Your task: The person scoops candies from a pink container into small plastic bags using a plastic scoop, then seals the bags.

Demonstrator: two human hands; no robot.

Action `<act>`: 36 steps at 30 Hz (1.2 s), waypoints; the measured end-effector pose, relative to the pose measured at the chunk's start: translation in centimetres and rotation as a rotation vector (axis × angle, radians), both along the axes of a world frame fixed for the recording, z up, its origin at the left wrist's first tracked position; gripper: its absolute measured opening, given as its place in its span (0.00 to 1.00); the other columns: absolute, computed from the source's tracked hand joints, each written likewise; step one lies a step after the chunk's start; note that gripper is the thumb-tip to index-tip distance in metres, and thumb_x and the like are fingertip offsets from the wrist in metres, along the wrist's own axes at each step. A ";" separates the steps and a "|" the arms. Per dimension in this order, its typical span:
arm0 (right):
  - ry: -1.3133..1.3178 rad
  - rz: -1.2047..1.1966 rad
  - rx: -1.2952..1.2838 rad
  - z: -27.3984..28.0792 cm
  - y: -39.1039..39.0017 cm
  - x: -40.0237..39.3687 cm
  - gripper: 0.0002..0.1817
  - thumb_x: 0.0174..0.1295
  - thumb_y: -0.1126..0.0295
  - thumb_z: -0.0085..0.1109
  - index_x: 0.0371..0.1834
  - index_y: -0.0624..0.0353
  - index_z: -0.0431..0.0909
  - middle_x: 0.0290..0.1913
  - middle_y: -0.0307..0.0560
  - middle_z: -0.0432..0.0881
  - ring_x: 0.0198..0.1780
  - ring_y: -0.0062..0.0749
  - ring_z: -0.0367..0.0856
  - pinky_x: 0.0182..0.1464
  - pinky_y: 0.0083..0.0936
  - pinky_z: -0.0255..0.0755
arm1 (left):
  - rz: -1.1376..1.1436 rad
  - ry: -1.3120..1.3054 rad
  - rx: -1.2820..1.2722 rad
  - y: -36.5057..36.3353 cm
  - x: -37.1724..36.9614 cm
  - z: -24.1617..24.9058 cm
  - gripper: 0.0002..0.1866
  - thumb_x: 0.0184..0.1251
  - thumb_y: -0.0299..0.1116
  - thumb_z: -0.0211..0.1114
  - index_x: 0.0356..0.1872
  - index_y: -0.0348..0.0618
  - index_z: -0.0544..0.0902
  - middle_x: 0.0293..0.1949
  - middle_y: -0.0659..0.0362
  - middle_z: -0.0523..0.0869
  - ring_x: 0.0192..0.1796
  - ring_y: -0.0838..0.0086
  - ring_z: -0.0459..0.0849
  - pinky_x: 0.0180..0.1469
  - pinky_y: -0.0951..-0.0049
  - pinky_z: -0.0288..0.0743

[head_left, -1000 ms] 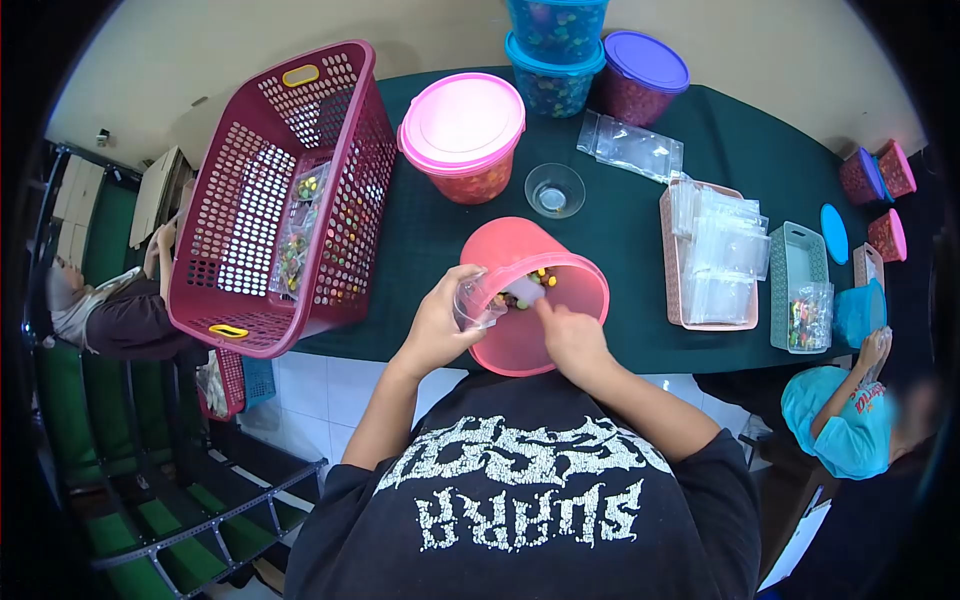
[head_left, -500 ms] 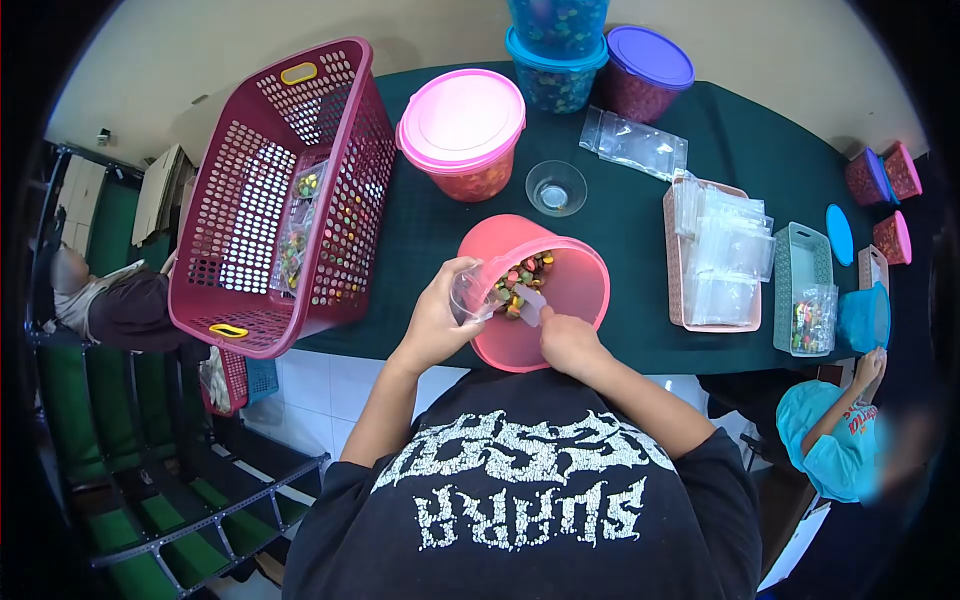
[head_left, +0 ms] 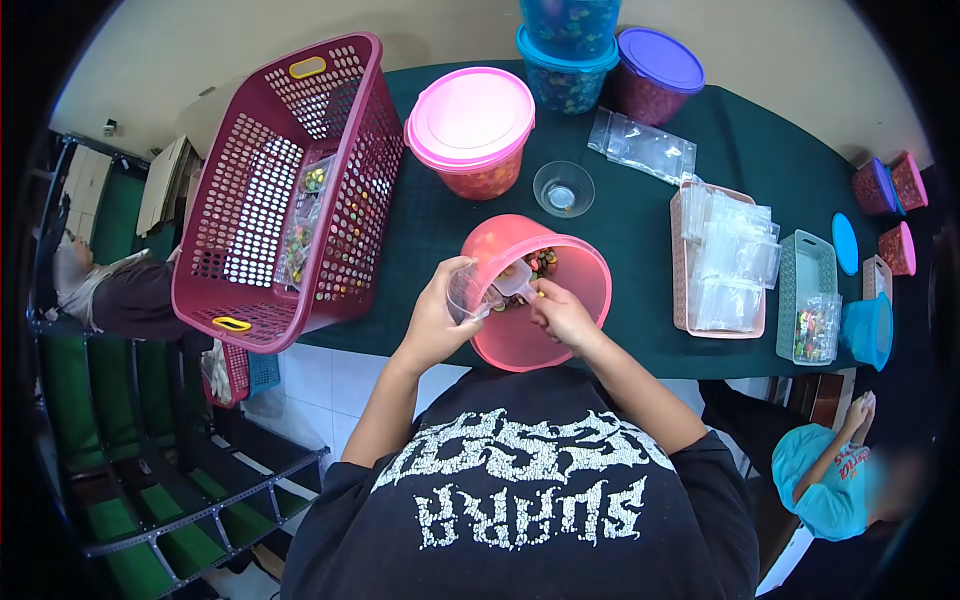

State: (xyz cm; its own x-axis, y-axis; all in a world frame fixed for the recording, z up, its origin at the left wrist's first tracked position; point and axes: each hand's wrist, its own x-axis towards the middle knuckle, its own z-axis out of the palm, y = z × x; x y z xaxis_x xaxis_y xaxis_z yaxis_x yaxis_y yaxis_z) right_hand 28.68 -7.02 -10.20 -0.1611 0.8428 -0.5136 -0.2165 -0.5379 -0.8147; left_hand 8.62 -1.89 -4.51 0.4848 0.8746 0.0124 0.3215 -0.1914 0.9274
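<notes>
Photographed from above at a table (head_left: 625,235) covered in dark green, with a perforated maroon basket (head_left: 365,190) at the left and a pink-lidded tub (head_left: 471,115) just beside it. Shows, at the near edge, an open pink tub (head_left: 508,232) tilted with its mouth toward the dark shirt (head_left: 520,560). Looks thin-walled, smooth and slightly springy, light in itself but apt to roll or slide if let go; best steadied at the thick rim.

Catches the left hand (head_left: 430,325) at the left side of that rim, fingers curled around a clear cup (head_left: 466,295). Appears light and rather stiff, perhaps slippery and prone to crack under a hard squeeze; best held around the wall, clear of the opening. Captures the right hand (head_left: 565,318) at the tub's mouth, fingers closed on the handle of a pale scoop (head_left: 514,279), with its blade close to the cup. Cannot be told whether touching it. Seems light and stiff, best gripped by the handle and kept level against spills.

Reveals, inside the tub around and behind the scoop, small colorful pieces (head_left: 543,262). Appear light, loose and quick to tumble; better lifted by the scoopful than pinched singly.
</notes>
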 end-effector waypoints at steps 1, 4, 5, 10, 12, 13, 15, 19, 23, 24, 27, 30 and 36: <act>-0.003 0.005 0.002 0.8 -0.1 0.2 0.10 0.73 0.63 0.43 0.50 0.52 0.71 0.20 0.28 0.64 0.16 0.10 0.53 0.16 0.13 0.45 | 0.021 -0.010 -0.005 0.0 -0.2 0.0 0.32 0.46 0.20 0.67 0.58 0.40 0.69 0.49 0.51 0.79 0.53 0.66 0.80 0.57 0.70 0.71; -0.076 -0.011 0.114 2.2 -0.8 1.0 0.10 0.74 0.63 0.42 0.47 0.54 0.72 0.20 0.28 0.63 0.17 0.11 0.54 0.17 0.13 0.47 | 0.066 -0.025 -0.030 0.0 -0.9 -0.1 0.31 0.50 0.20 0.66 0.59 0.40 0.68 0.50 0.53 0.78 0.53 0.71 0.79 0.56 0.71 0.71; -0.078 -0.007 0.113 2.4 -1.1 1.5 0.10 0.74 0.63 0.42 0.47 0.54 0.72 0.20 0.28 0.63 0.17 0.11 0.54 0.17 0.13 0.47 | 0.088 -0.025 -0.052 0.1 -0.9 -0.1 0.30 0.53 0.19 0.65 0.59 0.40 0.67 0.50 0.54 0.77 0.53 0.74 0.77 0.56 0.71 0.71; -0.334 0.014 0.234 3.9 -2.3 3.7 0.15 0.74 0.61 0.43 0.35 0.58 0.75 0.18 0.30 0.64 0.19 0.13 0.58 0.22 0.15 0.53 | 0.219 -0.082 -0.012 0.1 -2.0 -0.6 0.29 0.53 0.20 0.65 0.59 0.38 0.67 0.50 0.54 0.78 0.52 0.72 0.79 0.55 0.71 0.73; -0.462 -0.002 0.245 4.4 -2.5 4.4 0.18 0.73 0.60 0.44 0.30 0.61 0.76 0.19 0.33 0.68 0.22 0.16 0.64 0.27 0.19 0.59 | 0.250 -0.105 -0.039 0.2 -2.6 -2.1 0.29 0.54 0.19 0.65 0.59 0.38 0.67 0.50 0.54 0.78 0.52 0.72 0.79 0.56 0.71 0.73; -0.464 -0.001 0.249 4.5 -2.6 4.6 0.18 0.73 0.60 0.44 0.30 0.61 0.76 0.19 0.33 0.68 0.22 0.16 0.64 0.27 0.19 0.59 | 0.275 -0.127 -0.068 0.2 -3.0 -2.7 0.29 0.54 0.19 0.64 0.59 0.37 0.66 0.51 0.54 0.78 0.53 0.72 0.78 0.56 0.71 0.73; -0.690 -0.043 0.436 4.6 -2.9 5.0 0.19 0.72 0.59 0.46 0.30 0.64 0.74 0.19 0.40 0.70 0.22 0.23 0.66 0.28 0.24 0.62 | 0.270 -0.106 -0.114 0.0 -3.7 -3.4 0.29 0.54 0.20 0.65 0.59 0.37 0.66 0.51 0.53 0.77 0.54 0.71 0.78 0.56 0.71 0.72; -0.877 -0.084 0.439 5.3 -3.4 5.9 0.22 0.70 0.58 0.47 0.26 0.67 0.71 0.19 0.51 0.68 0.21 0.34 0.64 0.28 0.32 0.62 | 0.222 -0.038 -0.226 -0.3 -3.9 -4.2 0.30 0.54 0.22 0.65 0.59 0.36 0.66 0.53 0.53 0.76 0.54 0.71 0.78 0.57 0.71 0.72; -0.925 -0.136 0.440 4.4 -3.9 6.7 0.21 0.68 0.58 0.51 0.23 0.65 0.71 0.17 0.52 0.68 0.19 0.40 0.66 0.25 0.34 0.60 | 0.199 0.111 -0.104 -0.4 -3.7 -3.7 0.34 0.49 0.22 0.68 0.60 0.37 0.65 0.56 0.49 0.73 0.58 0.64 0.75 0.60 0.65 0.70; -0.926 -0.138 0.438 4.3 -4.0 6.8 0.21 0.68 0.58 0.51 0.23 0.65 0.71 0.17 0.52 0.68 0.19 0.40 0.66 0.25 0.34 0.60 | 0.196 0.110 -0.105 -0.7 -3.4 -3.1 0.34 0.49 0.22 0.68 0.60 0.37 0.65 0.56 0.49 0.73 0.58 0.64 0.75 0.60 0.65 0.70; -0.947 -0.154 0.437 4.4 -4.0 7.1 0.21 0.66 0.59 0.54 0.22 0.65 0.70 0.16 0.51 0.65 0.17 0.36 0.62 0.24 0.33 0.58 | 0.268 0.393 0.337 -1.3 -2.1 -0.5 0.37 0.45 0.26 0.72 0.61 0.41 0.67 0.52 0.51 0.74 0.55 0.61 0.76 0.60 0.64 0.70; -0.994 -0.167 0.472 5.1 -4.3 7.0 0.20 0.65 0.59 0.55 0.22 0.65 0.71 0.16 0.51 0.66 0.17 0.35 0.62 0.23 0.33 0.58 | 0.209 0.384 0.409 -1.7 -1.5 1.1 0.39 0.42 0.27 0.74 0.61 0.43 0.69 0.51 0.51 0.75 0.52 0.58 0.77 0.58 0.63 0.71; -0.922 -0.199 0.539 9.1 -4.1 5.8 0.17 0.62 0.60 0.59 0.23 0.63 0.74 0.18 0.47 0.73 0.19 0.31 0.71 0.25 0.27 0.64 | 0.013 0.283 0.298 -2.9 -0.8 2.1 0.40 0.39 0.32 0.78 0.59 0.40 0.70 0.53 0.52 0.77 0.57 0.58 0.76 0.61 0.63 0.69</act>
State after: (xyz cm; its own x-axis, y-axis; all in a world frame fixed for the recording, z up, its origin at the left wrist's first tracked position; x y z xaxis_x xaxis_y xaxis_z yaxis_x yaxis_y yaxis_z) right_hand 34.45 -11.13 -1.06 0.2619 0.9619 0.0786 0.5561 -0.0839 -0.8269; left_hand 7.87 -4.81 -2.37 0.4944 0.8589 0.1335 0.5600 -0.4322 0.7068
